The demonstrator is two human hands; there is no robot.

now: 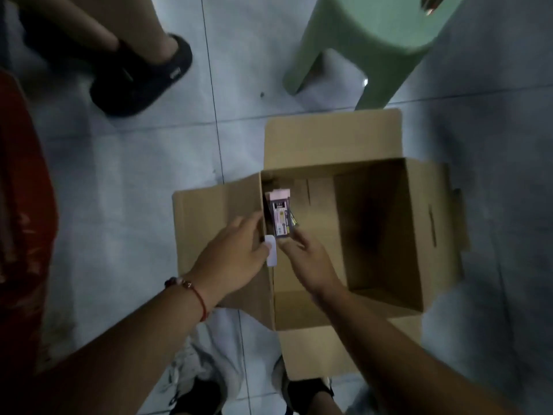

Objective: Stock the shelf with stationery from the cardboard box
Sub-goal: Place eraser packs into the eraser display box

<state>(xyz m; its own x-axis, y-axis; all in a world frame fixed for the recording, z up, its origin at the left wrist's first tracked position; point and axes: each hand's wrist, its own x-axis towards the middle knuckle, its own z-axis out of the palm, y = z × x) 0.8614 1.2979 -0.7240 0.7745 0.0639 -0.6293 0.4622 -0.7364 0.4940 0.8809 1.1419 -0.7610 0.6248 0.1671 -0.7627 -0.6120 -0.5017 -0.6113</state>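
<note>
The box sits open on the tiled floor, flaps spread. Over its left wall, the right hand pinches the lower end of a purple-and-pink pack, held just inside the box. The left hand curls round a small white item beside the pack. A green stool stands behind the box.

- One head-worn view looks steeply down from above at the tiled floor.
- It sits close over the open cardboard box.
</note>
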